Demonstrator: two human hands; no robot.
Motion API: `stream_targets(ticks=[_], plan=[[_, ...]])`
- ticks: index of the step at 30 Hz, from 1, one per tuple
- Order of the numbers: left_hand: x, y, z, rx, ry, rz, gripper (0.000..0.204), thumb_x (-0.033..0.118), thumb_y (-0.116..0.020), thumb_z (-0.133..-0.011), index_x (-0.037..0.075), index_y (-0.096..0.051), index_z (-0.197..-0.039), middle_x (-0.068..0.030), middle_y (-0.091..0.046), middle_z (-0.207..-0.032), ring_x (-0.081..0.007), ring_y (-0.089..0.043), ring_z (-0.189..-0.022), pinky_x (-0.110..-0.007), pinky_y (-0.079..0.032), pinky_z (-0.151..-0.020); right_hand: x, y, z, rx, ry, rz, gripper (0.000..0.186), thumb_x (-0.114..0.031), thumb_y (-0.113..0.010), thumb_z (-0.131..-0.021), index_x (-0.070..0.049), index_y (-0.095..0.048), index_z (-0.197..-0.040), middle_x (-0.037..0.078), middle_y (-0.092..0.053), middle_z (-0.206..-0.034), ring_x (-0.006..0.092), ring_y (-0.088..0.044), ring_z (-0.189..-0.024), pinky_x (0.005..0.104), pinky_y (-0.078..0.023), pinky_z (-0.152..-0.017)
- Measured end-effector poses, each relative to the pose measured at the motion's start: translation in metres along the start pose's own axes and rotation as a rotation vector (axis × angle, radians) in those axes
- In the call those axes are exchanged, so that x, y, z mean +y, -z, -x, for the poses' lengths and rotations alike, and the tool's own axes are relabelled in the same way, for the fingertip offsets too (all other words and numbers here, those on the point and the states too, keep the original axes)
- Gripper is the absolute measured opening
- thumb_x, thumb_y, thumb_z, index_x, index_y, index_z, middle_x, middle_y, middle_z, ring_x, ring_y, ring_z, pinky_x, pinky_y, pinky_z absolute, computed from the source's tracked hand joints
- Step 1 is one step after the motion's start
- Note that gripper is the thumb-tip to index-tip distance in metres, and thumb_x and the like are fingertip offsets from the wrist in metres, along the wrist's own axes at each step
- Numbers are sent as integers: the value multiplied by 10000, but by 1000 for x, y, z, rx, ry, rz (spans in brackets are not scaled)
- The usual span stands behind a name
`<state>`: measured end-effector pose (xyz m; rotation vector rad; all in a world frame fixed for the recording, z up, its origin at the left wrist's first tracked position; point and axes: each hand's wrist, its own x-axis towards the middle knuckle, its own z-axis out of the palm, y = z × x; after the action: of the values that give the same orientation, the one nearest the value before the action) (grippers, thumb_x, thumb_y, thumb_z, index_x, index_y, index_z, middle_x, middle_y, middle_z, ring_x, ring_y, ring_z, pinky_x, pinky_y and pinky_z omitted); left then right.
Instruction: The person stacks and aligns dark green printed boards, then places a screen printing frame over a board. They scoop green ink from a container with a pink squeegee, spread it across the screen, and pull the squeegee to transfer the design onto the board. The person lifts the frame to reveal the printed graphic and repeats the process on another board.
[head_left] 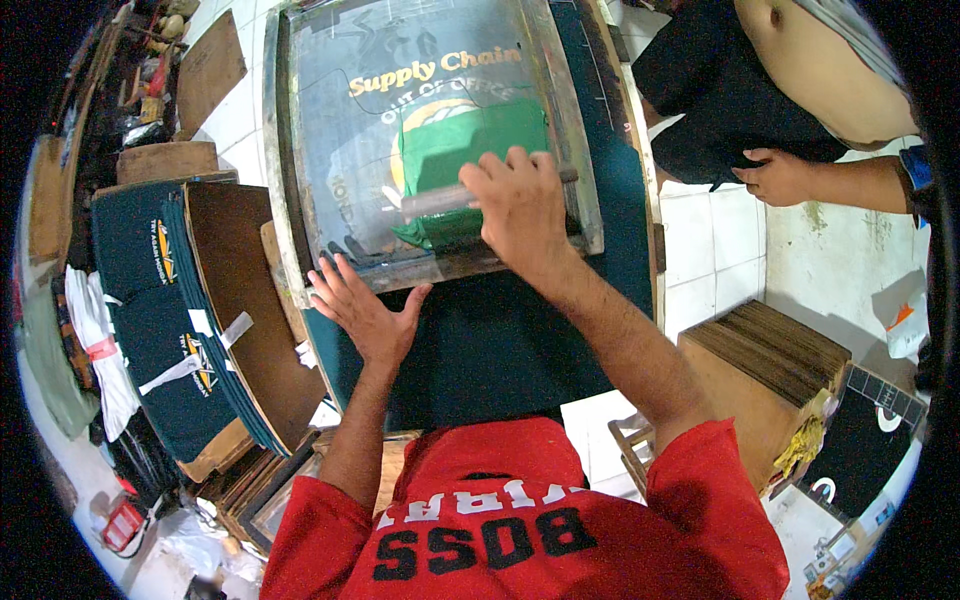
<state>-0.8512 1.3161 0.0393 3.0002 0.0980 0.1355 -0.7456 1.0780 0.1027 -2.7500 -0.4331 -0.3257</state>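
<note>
A silk-screen frame (283,185) with a wooden rim lies over dark green cloth (480,350) on a long board. Its grey mesh (350,130) carries lettering and a round design, partly covered by a bright green patch (475,140). My right hand (522,205) is wrapped round the handle of a squeegee (435,203), which lies crosswise over the near part of the green patch. My left hand (365,315) is spread, with its fingertips at the frame's near left corner and nothing in its grasp. Whether the green patch is ink or a sheet, I cannot tell.
On the left, printed dark shirts (140,330) hang over boards beside a brown panel (235,300). Another person's hand (785,178) is at the upper right, beside dark shorts. A stack of brown boards (760,365) stands at the right above white floor tiles (735,230).
</note>
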Motion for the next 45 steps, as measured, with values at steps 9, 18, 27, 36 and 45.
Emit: stream_targets(ticks=[9, 18, 27, 36, 45], plan=[[-1, 1, -1, 2, 1, 3, 1336, 804, -696, -752, -80, -151, -1592, -289, -129, -1670, -490, -21, -1559, -643, 18, -1229, 49, -44, -106, 213, 71, 140, 313, -103, -771, -755, -147, -659, -1044, 31, -663, -1013, 266, -625, -981, 445, -450, -851], [-2, -3, 0, 29, 1, 12, 1330, 813, -675, -768, -75, -136, -1598, -286, -112, -1674, -500, -30, -1555, -651, 6, -1226, 6, -21, -27, 41, 43, 105, 127, -162, -611, -879, -142, -681, -983, 47, -643, -925, 272, -615, -905, 431, -449, -773], [-3, -6, 1, 41, 4, 59, 1298, 813, -669, -776, -87, -196, -1583, -290, -141, -1667, -486, -32, -1559, -636, 29, -1230, -27, -3, 49, -29, 29, 104, 115, -150, -632, -860, -138, -667, -969, 43, -626, -928, 261, -602, -922, 427, -457, -825], [-35, 7, -6, 57, -186, 177, 769, 391, -841, -784, 33, -529, -1389, -185, -514, -1400, -420, -384, -1422, -644, -163, -1224, -26, 4, 51, -34, -7, 72, 157, -145, -613, -872, -122, -682, -1011, 52, -629, -945, 266, -594, -941, 439, -446, -877], [-47, 16, -22, 105, -299, 224, 507, 229, -874, -724, 81, -666, -1161, -108, -633, -1106, -337, -580, -1093, -566, -374, -1078, -33, 2, 64, 6, -78, 10, 424, -18, -743, -734, -148, -688, -1134, 27, -656, -1100, 265, -592, -1073, 470, -393, -1006]])
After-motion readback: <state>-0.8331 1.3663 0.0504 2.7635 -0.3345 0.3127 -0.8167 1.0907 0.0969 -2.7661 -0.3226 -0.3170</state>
